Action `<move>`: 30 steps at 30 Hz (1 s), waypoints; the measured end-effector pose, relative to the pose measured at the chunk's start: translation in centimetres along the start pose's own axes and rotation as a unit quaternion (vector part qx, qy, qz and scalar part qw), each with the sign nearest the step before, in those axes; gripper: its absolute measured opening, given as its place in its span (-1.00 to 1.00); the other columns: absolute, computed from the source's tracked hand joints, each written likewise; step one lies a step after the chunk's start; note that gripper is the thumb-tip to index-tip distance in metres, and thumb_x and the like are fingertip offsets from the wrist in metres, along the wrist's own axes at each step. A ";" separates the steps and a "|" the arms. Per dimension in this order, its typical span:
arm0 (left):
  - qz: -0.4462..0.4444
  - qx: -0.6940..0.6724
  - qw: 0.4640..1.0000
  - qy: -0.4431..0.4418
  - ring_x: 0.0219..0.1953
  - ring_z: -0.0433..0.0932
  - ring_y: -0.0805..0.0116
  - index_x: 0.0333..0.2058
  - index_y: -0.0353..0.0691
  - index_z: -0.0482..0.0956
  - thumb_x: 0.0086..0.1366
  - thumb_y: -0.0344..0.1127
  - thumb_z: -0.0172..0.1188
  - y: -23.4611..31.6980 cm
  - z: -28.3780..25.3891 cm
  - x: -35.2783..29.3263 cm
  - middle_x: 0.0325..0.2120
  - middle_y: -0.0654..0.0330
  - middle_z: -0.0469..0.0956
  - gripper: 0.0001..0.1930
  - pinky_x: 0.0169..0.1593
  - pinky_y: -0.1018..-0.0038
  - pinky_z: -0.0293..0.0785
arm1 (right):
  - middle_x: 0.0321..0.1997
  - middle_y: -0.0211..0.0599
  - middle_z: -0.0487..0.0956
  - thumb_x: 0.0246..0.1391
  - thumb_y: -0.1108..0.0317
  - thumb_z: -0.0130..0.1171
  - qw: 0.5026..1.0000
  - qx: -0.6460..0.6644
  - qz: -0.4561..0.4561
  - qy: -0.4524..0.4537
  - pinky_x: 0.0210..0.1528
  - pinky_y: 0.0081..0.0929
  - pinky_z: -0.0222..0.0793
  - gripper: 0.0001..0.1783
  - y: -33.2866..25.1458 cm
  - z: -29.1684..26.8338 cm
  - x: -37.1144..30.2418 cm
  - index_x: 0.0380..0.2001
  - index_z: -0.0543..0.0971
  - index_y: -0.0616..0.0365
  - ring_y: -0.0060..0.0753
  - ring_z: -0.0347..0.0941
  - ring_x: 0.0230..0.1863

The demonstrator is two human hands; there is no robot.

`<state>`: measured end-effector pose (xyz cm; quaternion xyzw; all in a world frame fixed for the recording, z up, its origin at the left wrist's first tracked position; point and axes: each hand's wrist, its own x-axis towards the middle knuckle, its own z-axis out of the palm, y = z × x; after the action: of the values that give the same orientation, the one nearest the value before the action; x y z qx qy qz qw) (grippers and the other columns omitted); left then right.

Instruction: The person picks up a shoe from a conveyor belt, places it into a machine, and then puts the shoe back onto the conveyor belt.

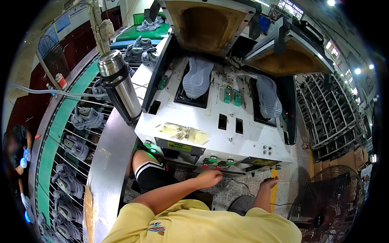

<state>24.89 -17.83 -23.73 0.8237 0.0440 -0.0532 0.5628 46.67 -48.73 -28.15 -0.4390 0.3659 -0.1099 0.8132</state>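
Note:
Two grey shoes lie sole up in the press machine, the left shoe (197, 77) in one dark recess and the right shoe (268, 97) in the other. Above them, the left lid (206, 24) and the right lid (285, 58) are raised, showing brown inner pads. My left hand (208, 178) is closed, with its knuckles up, just below the red buttons (218, 167) on the machine's front panel; no object shows in it. Near the green button (278, 167) at the panel's right end, my right hand (268, 183) has its fingers stretched out and holds nothing.
A steel flask (118, 85) stands on the metal ledge left of the machine. Beyond it, a conveyor (44, 178) carries several grey shoes. A floor fan (324, 202) is at lower right, with a rack (330, 117) behind it. Another person (18, 150) is at far left.

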 end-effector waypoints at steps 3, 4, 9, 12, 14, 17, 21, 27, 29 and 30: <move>0.000 0.036 0.999 0.003 -0.16 0.49 -0.08 -0.17 -0.26 0.52 0.29 -0.17 -0.10 1.9 1.2 5.1 -0.24 -0.07 0.54 -0.67 -0.10 0.21 0.38 | -0.72 -0.64 0.17 0.07 -0.05 -0.05 0.991 0.056 0.043 -0.115 -0.59 -0.56 -0.05 -0.66 -3.2 3.6 2.1 -0.61 0.26 -0.14 -0.58 0.01 -0.71; -0.030 0.029 0.999 0.023 -0.18 0.49 -0.10 -0.19 -0.26 0.53 0.29 -0.17 -0.10 1.8 1.1 6.2 -0.26 -0.09 0.54 -0.67 -0.10 0.19 0.38 | -0.71 -0.61 0.22 0.07 -0.10 -0.03 0.990 0.072 0.099 -0.073 -0.55 -0.57 0.04 -0.65 -3.8 4.6 1.2 -0.60 0.33 -0.13 -0.59 0.09 -0.68; -0.023 0.019 0.998 0.048 -0.24 0.51 -0.04 -0.23 -0.21 0.54 0.28 -0.14 -0.07 -0.3 0.4 4.8 -0.32 -0.06 0.55 -0.69 -0.14 0.19 0.39 | -0.64 -0.45 0.30 0.13 0.09 -0.02 0.938 -0.149 0.147 -0.278 -0.59 -0.59 0.11 -0.70 -2.7 -1.7 -1.5 -0.55 0.33 0.03 -0.55 0.16 -0.65; -0.048 -0.021 0.998 0.040 -0.27 0.57 0.12 -0.24 -0.22 0.57 0.27 -0.18 0.03 -3.3 -2.8 1.2 -0.37 0.07 0.60 -0.74 -0.19 0.34 0.45 | -0.43 -0.28 0.48 0.03 0.18 0.07 0.625 -0.644 0.005 -0.442 -0.37 -0.39 0.30 -0.74 4.3 -1.7 -7.1 -0.36 0.45 0.18 -0.33 0.38 -0.44; -0.031 -0.061 0.983 0.168 -0.36 0.58 0.14 -0.28 -0.19 0.59 0.21 -0.22 0.05 -5.3 -5.0 -3.3 -0.44 0.08 0.60 -0.78 -0.24 0.36 0.47 | -0.22 -0.16 0.55 -0.01 0.17 0.12 0.224 -0.748 -0.137 -0.610 -0.10 -0.29 0.37 -0.61 5.8 2.3 -18.6 -0.15 0.51 0.18 -0.27 0.46 -0.20; -0.128 -0.070 0.930 0.338 -0.41 0.59 0.21 -0.30 -0.26 0.59 0.18 -0.30 0.07 -8.8 -9.7 -11.6 -0.46 0.04 0.60 -0.80 -0.27 0.37 0.48 | -0.23 -0.30 0.54 0.00 0.31 0.12 0.198 -0.581 0.084 -0.785 -0.10 -0.41 0.38 -0.70 8.2 7.8 -26.8 -0.18 0.49 0.18 -0.41 0.45 -0.19; -0.221 -0.037 0.708 0.670 -0.58 0.48 0.41 -0.37 -0.30 0.57 0.25 -0.29 0.06 -16.0 -13.2 -26.8 -0.61 0.16 0.53 -0.80 -0.45 0.47 0.41 | -0.29 -0.44 0.50 0.06 0.45 0.08 0.385 -0.335 0.132 -0.850 -0.20 -0.57 0.37 -0.80 7.3 19.8 -34.7 -0.20 0.46 0.13 -0.62 0.40 -0.26; -0.298 -0.071 0.455 0.836 -0.47 0.43 0.50 -0.42 -0.34 0.53 0.24 -0.35 0.02 -17.4 -6.2 -48.9 -0.55 0.22 0.50 -0.82 -0.34 0.54 0.38 | -0.06 0.04 0.46 -0.21 0.11 0.21 0.563 -0.453 -0.549 -0.420 0.07 -0.22 0.27 -0.43 12.3 40.3 -36.8 -0.09 0.46 0.17 -0.02 0.36 0.03; -0.326 -0.065 0.363 0.870 -0.51 0.41 0.51 -0.43 -0.35 0.51 0.24 -0.35 0.01 -16.0 -1.8 -53.0 -0.57 0.23 0.49 -0.81 -0.39 0.54 0.38 | 0.25 0.08 0.20 -0.18 -0.16 0.18 0.537 -0.619 -0.446 -0.361 0.24 -0.15 0.11 -0.14 12.9 43.3 -39.5 0.14 0.29 0.12 0.05 0.12 0.26; -0.336 -0.074 0.332 0.878 -0.52 0.41 0.51 -0.43 -0.35 0.51 0.24 -0.36 0.01 -14.9 0.0 -54.2 -0.57 0.22 0.48 -0.82 -0.41 0.54 0.38 | 0.33 0.05 0.09 -0.19 -0.30 0.10 0.530 -0.682 -0.371 -0.341 0.29 -0.13 0.02 0.00 12.8 44.8 -39.7 0.24 0.17 0.09 0.07 0.01 0.33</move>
<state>-30.74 -13.06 -30.08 0.2639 0.7894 0.5202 0.1912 47.72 7.07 -2.95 -0.9606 -0.1711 0.0395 0.2152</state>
